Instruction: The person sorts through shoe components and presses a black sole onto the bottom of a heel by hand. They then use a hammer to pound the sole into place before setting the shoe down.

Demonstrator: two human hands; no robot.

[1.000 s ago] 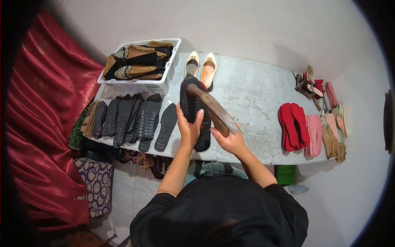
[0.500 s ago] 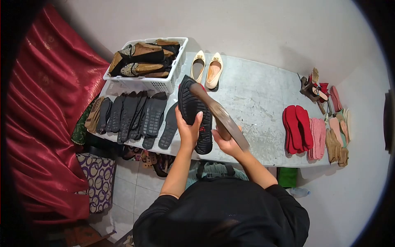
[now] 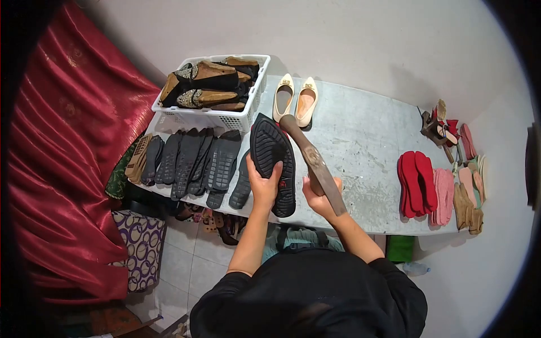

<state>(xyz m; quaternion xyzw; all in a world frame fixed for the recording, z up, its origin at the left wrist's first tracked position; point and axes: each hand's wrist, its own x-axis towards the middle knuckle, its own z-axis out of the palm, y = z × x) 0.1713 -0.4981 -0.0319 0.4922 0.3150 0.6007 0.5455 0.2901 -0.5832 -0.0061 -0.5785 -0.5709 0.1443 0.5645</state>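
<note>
My left hand (image 3: 265,183) is closed around a black shoe (image 3: 271,147), its ribbed sole turned toward me and its pointed toe away from me. A small red mark shows on the sole, and a bit of red peeks out by the toe's right edge. My right hand (image 3: 322,198) grips a long, curved, brown metal tool (image 3: 313,160) around its middle. The tool's rounded far end sits close beside the shoe's toe, and its flat near end points back over my wrist. Both are held above the table's front part.
A white basket (image 3: 260,90) of black shoes stands back left, near cream shoes (image 3: 305,101). Dark grey soles (image 3: 225,160) line the table's (image 3: 366,141) left front. Red insoles (image 3: 417,183), pink insoles (image 3: 443,197) and tan pieces (image 3: 465,208) lie at the right. A red curtain (image 3: 73,169) hangs left.
The tool's rounded end has moved from over the sole's upper part to beside the toe, and the tool stands further apart from the shoe. The whole view has shifted slightly.
</note>
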